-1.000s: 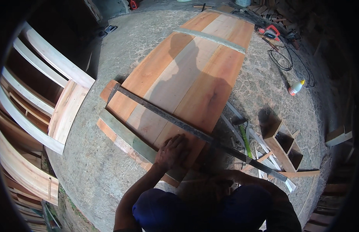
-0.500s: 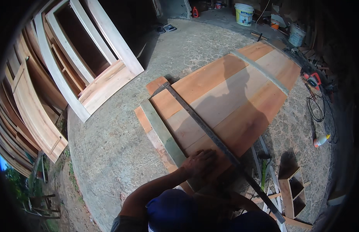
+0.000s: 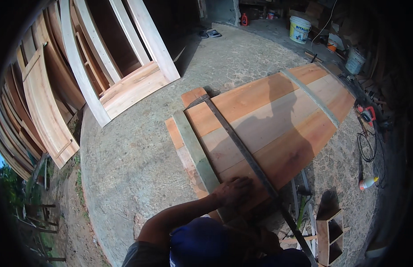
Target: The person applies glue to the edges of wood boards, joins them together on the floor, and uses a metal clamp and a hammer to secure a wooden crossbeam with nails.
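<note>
A wide panel of edge-to-edge wooden boards (image 3: 259,133) lies raised above the ground in front of me. A long dark metal bar clamp (image 3: 242,149) runs across it, its jaw at the far edge beside a small wood block (image 3: 194,96). Parallel to the clamp, a greenish wooden batten (image 3: 195,151) crosses near the panel's left end. My left hand (image 3: 235,191) lies palm down on the near boards, between batten and clamp, fingers stretched out. Deep shade below the panel's near edge covers my right hand (image 3: 267,238); its fingers and anything in them are hidden.
A pale batten (image 3: 311,95) spans the panel's far part. Door frames (image 3: 135,86) and curved panels (image 3: 50,107) lean at the left. On the right are a red power tool (image 3: 368,114) with cable, a glue bottle (image 3: 368,183) and a wooden box frame (image 3: 330,238). A bucket (image 3: 300,30) stands behind.
The whole view has shifted, so the panel sits farther right and slightly lower. My left hand stays flat on the boards. My right arm appears farther left, closer to the panel's near edge.
</note>
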A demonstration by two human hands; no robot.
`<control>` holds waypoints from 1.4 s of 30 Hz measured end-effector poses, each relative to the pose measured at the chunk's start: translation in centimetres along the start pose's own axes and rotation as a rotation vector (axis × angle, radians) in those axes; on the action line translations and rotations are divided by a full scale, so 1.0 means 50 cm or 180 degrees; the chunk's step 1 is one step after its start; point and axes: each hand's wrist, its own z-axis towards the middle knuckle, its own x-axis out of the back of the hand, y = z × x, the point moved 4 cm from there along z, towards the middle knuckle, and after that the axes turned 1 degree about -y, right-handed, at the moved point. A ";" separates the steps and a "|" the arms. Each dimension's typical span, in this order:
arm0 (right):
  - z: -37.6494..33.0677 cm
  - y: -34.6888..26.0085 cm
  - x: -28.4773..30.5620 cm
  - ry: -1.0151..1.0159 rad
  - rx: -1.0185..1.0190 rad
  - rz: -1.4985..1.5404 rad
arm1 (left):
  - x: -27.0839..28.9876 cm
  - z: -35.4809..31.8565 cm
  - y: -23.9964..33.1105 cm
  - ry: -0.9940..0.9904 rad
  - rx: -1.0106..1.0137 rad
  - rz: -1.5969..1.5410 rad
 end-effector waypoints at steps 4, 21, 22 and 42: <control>0.013 0.021 -0.005 0.0259 0.0234 0.0671 | 0.007 0.006 -0.005 0.0134 0.0082 -0.0069; 0.026 0.064 0.002 0.0137 0.1287 0.0954 | 0.010 0.014 0.007 0.0216 0.0100 -0.0178; 0.020 0.032 0.025 -0.0036 0.1131 0.0892 | 0.011 0.005 0.000 0.0231 0.0131 -0.0233; 0.084 0.053 0.224 0.1147 0.0501 0.0360 | 0.059 -0.020 0.134 0.0276 -0.0755 -0.0319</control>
